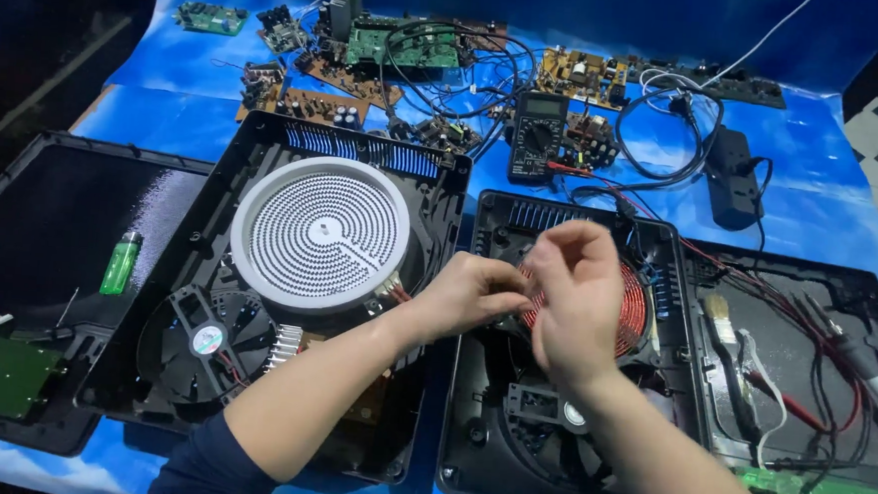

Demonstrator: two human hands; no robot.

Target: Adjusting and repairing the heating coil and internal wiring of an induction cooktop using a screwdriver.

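My left hand (pixel 467 294) and my right hand (pixel 572 289) meet above the right opened cooker base (pixel 482 380), over its copper induction coil (pixel 638 313). The fingertips of both hands pinch together at something small; what it is I cannot tell, as motion blur and the fingers hide it. To the left lies a second opened cooker base (pixel 178 263) with a round white heating plate (pixel 320 233) and a black fan (pixel 204 340). A smaller fan (pixel 565 424) sits below my right wrist.
A black multimeter (pixel 537 134) with red leads lies behind the cookers, among several circuit boards (pixel 409 45) and cables. A power strip (pixel 735 182) is at the right. A green lighter (pixel 121 260) rests on the left glass top. A brush (pixel 721 317) and probes lie on the right lid.
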